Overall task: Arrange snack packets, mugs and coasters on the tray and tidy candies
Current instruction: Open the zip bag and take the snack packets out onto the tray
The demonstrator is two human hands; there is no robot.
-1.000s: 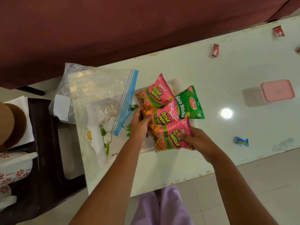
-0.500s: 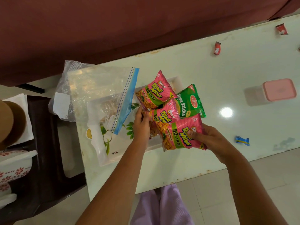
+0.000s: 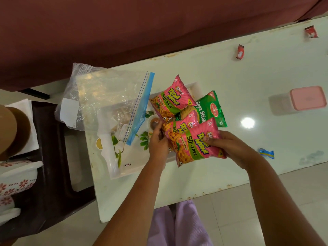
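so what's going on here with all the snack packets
A person is arranging snack packets on a white leaf-print tray on a white table. The right hand holds the nearest pink packet by its edge, while the left hand steadies the pile, which includes a green packet. A clear zip bag lies across the tray's left side. Wrapped candies, such as a blue one, lie scattered on the table.
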